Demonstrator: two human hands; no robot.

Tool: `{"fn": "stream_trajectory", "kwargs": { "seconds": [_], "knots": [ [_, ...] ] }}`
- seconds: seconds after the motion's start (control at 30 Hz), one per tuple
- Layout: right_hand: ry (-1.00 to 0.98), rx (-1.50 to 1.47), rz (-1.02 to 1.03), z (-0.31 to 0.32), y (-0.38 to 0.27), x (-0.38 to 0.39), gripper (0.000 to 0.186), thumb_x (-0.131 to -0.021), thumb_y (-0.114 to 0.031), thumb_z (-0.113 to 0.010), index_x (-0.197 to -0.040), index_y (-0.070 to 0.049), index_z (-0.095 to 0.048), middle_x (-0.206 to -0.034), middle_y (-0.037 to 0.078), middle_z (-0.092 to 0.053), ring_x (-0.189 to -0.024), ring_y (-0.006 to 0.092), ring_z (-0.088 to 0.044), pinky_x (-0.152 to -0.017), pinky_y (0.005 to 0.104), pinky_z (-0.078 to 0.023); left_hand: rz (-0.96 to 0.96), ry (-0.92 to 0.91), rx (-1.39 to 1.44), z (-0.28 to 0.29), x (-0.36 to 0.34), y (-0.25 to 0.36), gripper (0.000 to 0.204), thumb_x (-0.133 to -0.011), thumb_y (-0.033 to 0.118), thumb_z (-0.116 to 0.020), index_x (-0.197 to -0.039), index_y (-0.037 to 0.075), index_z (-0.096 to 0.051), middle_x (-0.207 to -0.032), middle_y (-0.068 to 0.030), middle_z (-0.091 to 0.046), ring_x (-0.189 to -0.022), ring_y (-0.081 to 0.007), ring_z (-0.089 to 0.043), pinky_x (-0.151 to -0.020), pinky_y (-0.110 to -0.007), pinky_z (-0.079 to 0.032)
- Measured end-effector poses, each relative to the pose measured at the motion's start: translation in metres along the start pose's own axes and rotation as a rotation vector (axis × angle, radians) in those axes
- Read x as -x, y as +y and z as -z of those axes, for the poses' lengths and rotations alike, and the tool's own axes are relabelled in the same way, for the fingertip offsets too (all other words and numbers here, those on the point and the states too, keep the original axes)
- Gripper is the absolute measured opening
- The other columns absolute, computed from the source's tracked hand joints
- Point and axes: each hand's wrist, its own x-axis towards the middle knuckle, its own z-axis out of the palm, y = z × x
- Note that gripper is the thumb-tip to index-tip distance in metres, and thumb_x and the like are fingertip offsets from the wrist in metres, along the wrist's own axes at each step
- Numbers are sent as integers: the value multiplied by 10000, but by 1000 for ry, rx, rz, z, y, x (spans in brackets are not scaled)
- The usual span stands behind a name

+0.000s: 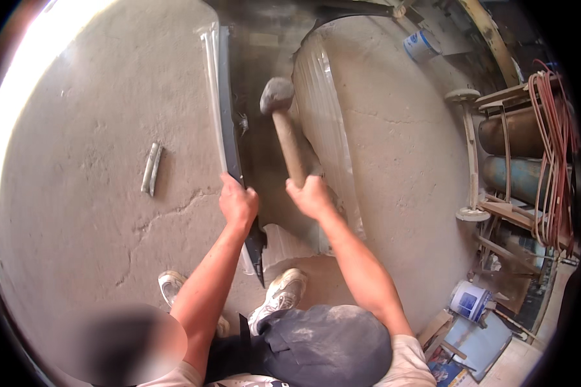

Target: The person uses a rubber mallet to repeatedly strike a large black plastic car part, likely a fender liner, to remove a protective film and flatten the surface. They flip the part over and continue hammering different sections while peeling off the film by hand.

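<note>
My right hand is closed round the wooden handle of a mallet. Its rounded grey head points away from me, over a long dark panel. That panel has a grey-blue raised edge strip along its left side, and my left hand is wrapped round this edge near the close end. Clear plastic film lies along the panel's right side. I cannot tell whether the mallet head touches the panel.
Two short pale sticks lie on the cracked concrete floor at left. To the right stand a cart with gas cylinders and coiled red hoses. White-and-blue buckets are near and far right. My shoes flank the panel's near end.
</note>
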Motion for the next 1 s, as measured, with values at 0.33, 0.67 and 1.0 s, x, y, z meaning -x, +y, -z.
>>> {"fn": "stream_trajectory", "kwargs": {
  "seconds": [0.33, 0.67, 1.0],
  "knots": [
    [406, -919, 546, 155, -124, 11, 189, -880, -160, -619, -779, -8, -567, -625, -1, -541, -543, 53, -477, -475, 228, -363, 30, -14, 5, 8, -11, -11, 378, -746, 60, -543, -1071, -47, -384, -868, -321, -620, -833, -501, -601, -770, -532, -477],
    [22, -331, -45, 43, -37, -26, 419, -778, -342, -683, -655, 47, -590, -587, 153, -620, -560, 232, -621, -548, 383, -487, 3, -24, -17, 10, -12, -25, 383, -752, 85, -551, -1072, -48, -388, -885, -317, -622, -850, -495, -602, -779, -527, -477],
    [504, -953, 579, 150, -152, 5, 132, -867, -92, -617, -768, -15, -575, -654, -2, -545, -574, 40, -477, -488, 218, -372, 28, -10, -1, 13, -12, -25, 382, -742, 68, -542, -1075, -30, -381, -856, -323, -615, -831, -510, -591, -764, -540, -468]
  ]
}}
